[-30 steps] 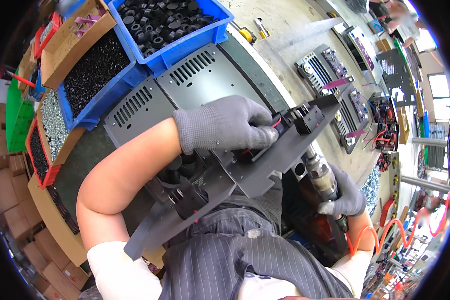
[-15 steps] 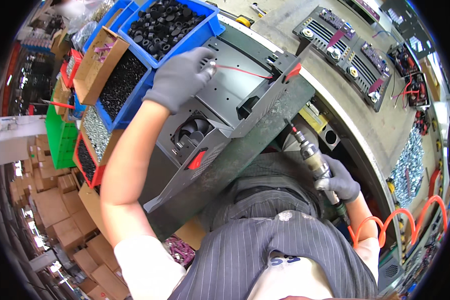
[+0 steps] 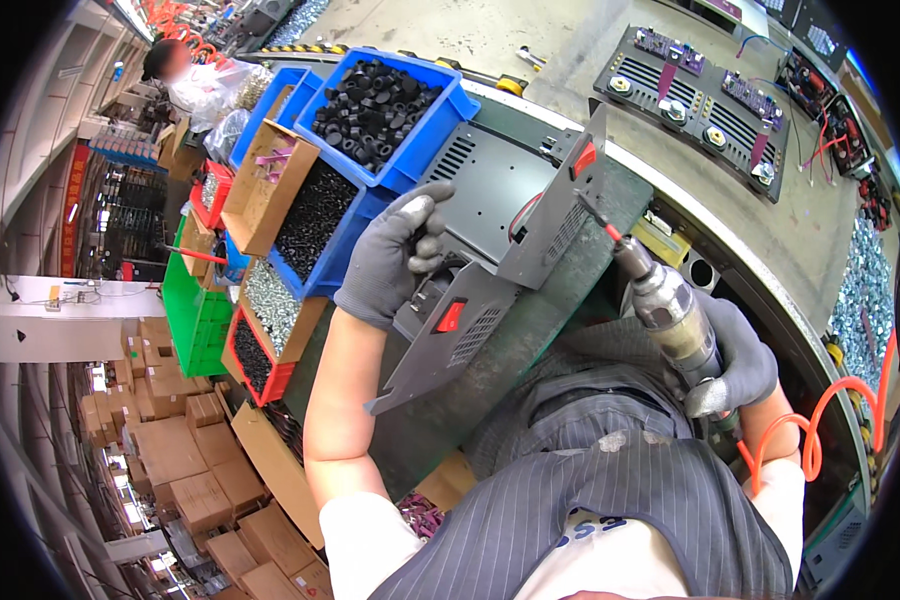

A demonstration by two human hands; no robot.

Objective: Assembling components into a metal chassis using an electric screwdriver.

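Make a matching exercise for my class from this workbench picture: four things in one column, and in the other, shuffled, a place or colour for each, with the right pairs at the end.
Things
1. Pneumatic screwdriver
2. Coiled hose
3. Black caps
4. Rocker switches

Places and colours
A. Heaped in a blue bin
B. Red, set in upright grey panels
C. Gripped by the right hand
D. Orange, looping near the right forearm

Right pairs: 1-C, 2-D, 3-A, 4-B

Tilted silver screwdriver (image 3: 672,312), gray metal housing (image 3: 435,347) with red switch (image 3: 450,317), similar housing (image 3: 500,195) beside it, both housings on green surface (image 3: 460,397)
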